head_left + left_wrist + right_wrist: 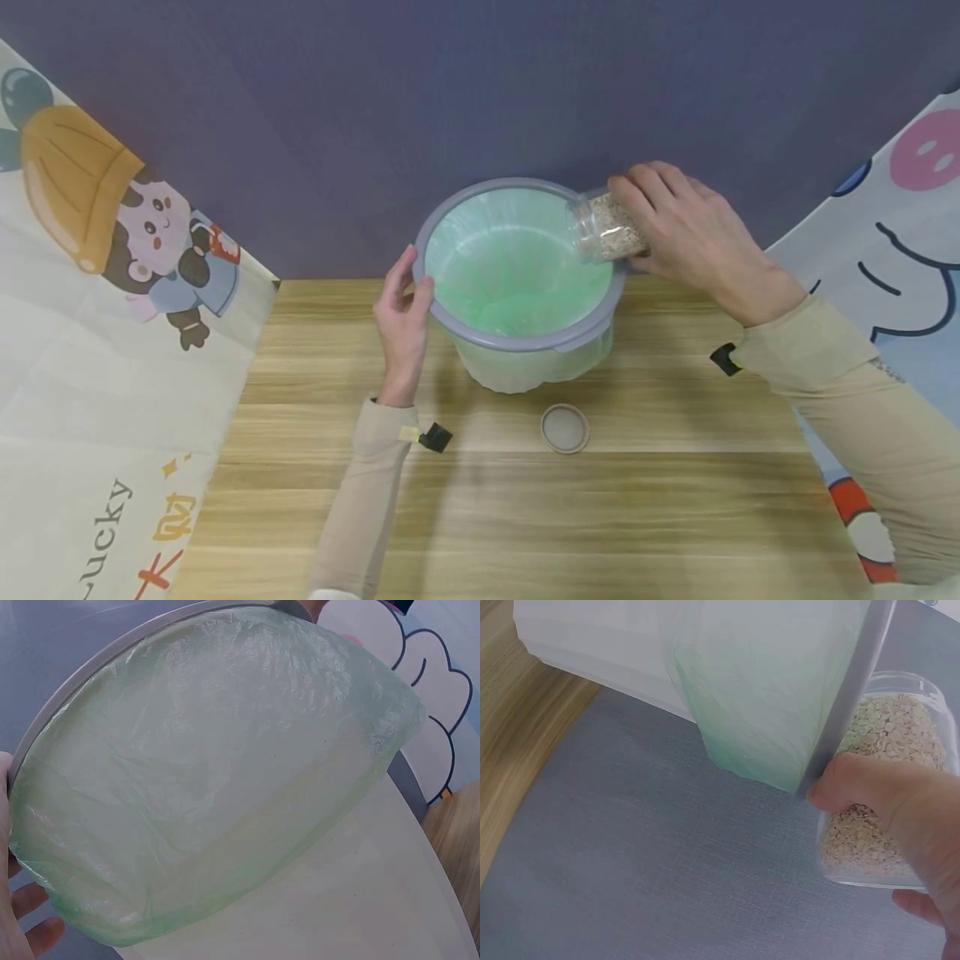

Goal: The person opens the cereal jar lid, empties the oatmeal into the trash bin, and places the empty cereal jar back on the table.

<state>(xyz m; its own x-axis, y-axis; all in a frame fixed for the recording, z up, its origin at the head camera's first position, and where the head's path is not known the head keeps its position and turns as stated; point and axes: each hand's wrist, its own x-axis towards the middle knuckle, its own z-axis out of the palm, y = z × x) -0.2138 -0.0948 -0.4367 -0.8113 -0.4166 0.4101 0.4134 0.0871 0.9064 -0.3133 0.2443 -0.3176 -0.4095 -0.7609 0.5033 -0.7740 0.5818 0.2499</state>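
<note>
A trash bin with a grey rim (517,342) stands on the table, lined with a thin green plastic bag (510,283) whose edge hangs over the outside. My left hand (402,325) grips the rim at its left side, thumb and fingers on either side of it. In my right hand (686,229) is a clear jar (617,229) of oat flakes, tipped on its side across the bin's right rim. The jar's mouth points inward over the bag. In the right wrist view the flakes (889,731) fill much of the jar, and my thumb lies across it beside the rim.
A small round lid (565,429) lies on the wooden table (637,517) in front of the bin. Behind rises a dark blue-grey panel (480,83). Printed cartoon sheets flank the table at left (90,358) and right (900,258).
</note>
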